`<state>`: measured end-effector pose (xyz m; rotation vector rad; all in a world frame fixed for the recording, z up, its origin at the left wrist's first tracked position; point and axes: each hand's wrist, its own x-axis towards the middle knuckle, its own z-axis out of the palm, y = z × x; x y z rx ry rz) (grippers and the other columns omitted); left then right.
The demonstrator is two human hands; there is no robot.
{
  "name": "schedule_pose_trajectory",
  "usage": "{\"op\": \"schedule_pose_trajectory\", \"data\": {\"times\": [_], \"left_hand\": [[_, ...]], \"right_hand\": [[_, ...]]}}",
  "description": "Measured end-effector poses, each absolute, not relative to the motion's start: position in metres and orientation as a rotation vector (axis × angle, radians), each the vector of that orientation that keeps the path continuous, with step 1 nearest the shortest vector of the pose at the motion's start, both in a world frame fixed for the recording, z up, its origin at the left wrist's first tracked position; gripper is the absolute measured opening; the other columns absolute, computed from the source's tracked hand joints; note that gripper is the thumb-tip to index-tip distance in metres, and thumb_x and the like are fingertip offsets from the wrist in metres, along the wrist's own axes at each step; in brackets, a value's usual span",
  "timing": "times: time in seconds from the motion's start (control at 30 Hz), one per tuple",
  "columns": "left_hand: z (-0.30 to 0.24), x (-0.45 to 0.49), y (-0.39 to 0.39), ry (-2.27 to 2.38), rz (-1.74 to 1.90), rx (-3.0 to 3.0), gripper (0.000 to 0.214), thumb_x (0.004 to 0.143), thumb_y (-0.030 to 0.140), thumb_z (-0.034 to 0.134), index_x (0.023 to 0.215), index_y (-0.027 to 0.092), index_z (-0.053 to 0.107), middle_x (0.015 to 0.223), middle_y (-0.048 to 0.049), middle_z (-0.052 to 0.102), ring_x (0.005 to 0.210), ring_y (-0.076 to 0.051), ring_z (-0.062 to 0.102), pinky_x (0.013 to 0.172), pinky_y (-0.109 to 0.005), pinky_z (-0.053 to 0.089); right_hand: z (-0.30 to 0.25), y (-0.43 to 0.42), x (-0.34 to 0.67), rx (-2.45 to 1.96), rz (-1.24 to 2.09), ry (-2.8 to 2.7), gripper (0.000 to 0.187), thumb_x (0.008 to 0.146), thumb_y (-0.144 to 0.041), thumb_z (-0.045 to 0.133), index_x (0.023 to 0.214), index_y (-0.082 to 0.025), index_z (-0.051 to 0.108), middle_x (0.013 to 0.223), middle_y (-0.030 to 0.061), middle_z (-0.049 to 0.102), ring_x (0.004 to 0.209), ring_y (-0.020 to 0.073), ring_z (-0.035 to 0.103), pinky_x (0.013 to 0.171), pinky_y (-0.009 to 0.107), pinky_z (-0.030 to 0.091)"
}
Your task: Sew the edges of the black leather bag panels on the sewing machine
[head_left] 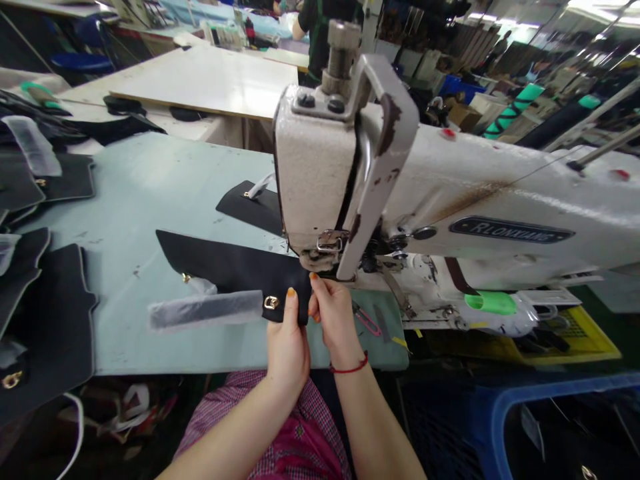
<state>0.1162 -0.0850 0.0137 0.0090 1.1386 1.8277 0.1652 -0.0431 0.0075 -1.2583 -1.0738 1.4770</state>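
Note:
A black leather bag panel (240, 267) lies on the pale green table, its right end close under the head of a sewing machine (320, 167). My left hand (289, 340) grips the panel's lower right part, thumb on top beside a gold ring fitting (271, 303). At the panel's right edge, my right hand (333, 310) pinches the leather between thumb and fingers. A handle wrapped in clear plastic (207, 310) runs left from the gold fitting. The machine head hides the needle area.
Another black panel (253, 208) lies behind. Stacked black pieces (55, 320) cover the table's left side. Pink-handled snips (367, 321) rest right of my right hand. A blue crate (500, 413) and a yellow tray (595, 333) stand at right. A person (320, 40) stands beyond.

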Motion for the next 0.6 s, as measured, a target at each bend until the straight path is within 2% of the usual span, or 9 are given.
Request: {"op": "schedule_pose_trajectory", "data": {"times": [0.13, 0.27, 0.33, 0.37, 0.43, 0.47, 0.53, 0.6], "left_hand": [[0.006, 0.129, -0.09, 1.182, 1.741, 0.122, 0.041, 0.086, 0.041, 0.065, 0.123, 0.023, 0.062, 0.139, -0.0067, 0.058, 0.131, -0.022, 0.051, 0.113, -0.034, 0.038], [-0.01, 0.118, -0.122, 1.245, 1.407, 0.191, 0.048, 0.085, 0.052, 0.063, 0.121, 0.02, 0.062, 0.138, -0.0116, 0.059, 0.13, -0.026, 0.052, 0.102, -0.035, 0.048], [-0.003, 0.096, -0.143, 1.149, 1.113, 0.332, 0.047, 0.08, 0.053, 0.067, 0.113, 0.02, 0.067, 0.128, -0.0125, 0.066, 0.118, -0.027, 0.061, 0.089, -0.033, 0.054], [0.006, 0.08, -0.15, 1.061, 0.955, 0.444, 0.044, 0.078, 0.052, 0.071, 0.106, 0.019, 0.071, 0.115, -0.0127, 0.072, 0.105, -0.026, 0.068, 0.08, -0.032, 0.056], [0.036, 0.045, -0.149, 0.906, 0.755, 0.703, 0.038, 0.084, 0.051, 0.064, 0.098, 0.017, 0.074, 0.091, -0.0118, 0.076, 0.076, -0.02, 0.071, 0.064, -0.028, 0.055], [0.055, 0.026, -0.138, 0.897, 0.803, 0.804, 0.035, 0.088, 0.048, 0.059, 0.099, 0.018, 0.073, 0.086, -0.0097, 0.075, 0.066, -0.017, 0.069, 0.059, -0.026, 0.054], [0.091, -0.007, -0.098, 0.963, 1.113, 0.966, 0.031, 0.091, 0.041, 0.057, 0.11, 0.019, 0.069, 0.087, -0.0075, 0.074, 0.064, -0.016, 0.066, 0.058, -0.026, 0.054], [0.115, -0.028, -0.041, 1.065, 1.343, 1.096, 0.029, 0.091, 0.038, 0.055, 0.108, 0.017, 0.067, 0.09, -0.0075, 0.074, 0.065, -0.015, 0.066, 0.055, -0.024, 0.052]], "right_hand": [[0.015, -0.047, 0.186, -1.311, 1.42, -1.258, 0.049, 0.091, -0.05, 0.055, 0.055, -0.017, 0.052, 0.043, -0.0044, 0.049, 0.038, 0.0065, 0.04, 0.042, 0.018, 0.03], [0.0, -0.066, 0.226, -1.486, 1.174, -1.418, 0.038, 0.094, -0.048, 0.05, 0.09, -0.015, 0.068, 0.059, 0.0003, 0.062, 0.047, 0.012, 0.053, 0.049, 0.022, 0.042], [-0.021, -0.077, 0.254, -1.601, 0.894, -1.509, 0.039, 0.094, -0.047, 0.05, 0.105, -0.014, 0.068, 0.083, 0.0081, 0.071, 0.07, 0.0177, 0.065, 0.064, 0.027, 0.051], [-0.033, -0.081, 0.268, -1.646, 0.729, -1.597, 0.039, 0.094, -0.047, 0.05, 0.107, -0.014, 0.068, 0.094, 0.011, 0.071, 0.082, 0.0207, 0.066, 0.074, 0.031, 0.052], [-0.057, -0.085, 0.293, -1.704, 0.407, -1.837, 0.04, 0.094, -0.048, 0.05, 0.107, -0.016, 0.069, 0.103, 0.0132, 0.069, 0.096, 0.026, 0.064, 0.086, 0.038, 0.05], [-0.068, -0.085, 0.301, -1.708, 0.258, -1.938, 0.041, 0.095, -0.05, 0.049, 0.107, -0.016, 0.07, 0.104, 0.0136, 0.068, 0.097, 0.0277, 0.063, 0.088, 0.041, 0.049], [-0.082, -0.083, 0.312, -1.703, 0.015, -2.067, 0.046, 0.098, -0.051, 0.042, 0.105, -0.017, 0.071, 0.102, 0.0137, 0.068, 0.092, 0.0276, 0.063, 0.084, 0.042, 0.049], [-0.088, -0.08, 0.314, -1.694, -0.132, -2.124, 0.049, 0.1, -0.05, 0.035, 0.102, -0.018, 0.072, 0.098, 0.013, 0.069, 0.085, 0.0263, 0.064, 0.077, 0.04, 0.049]]}}
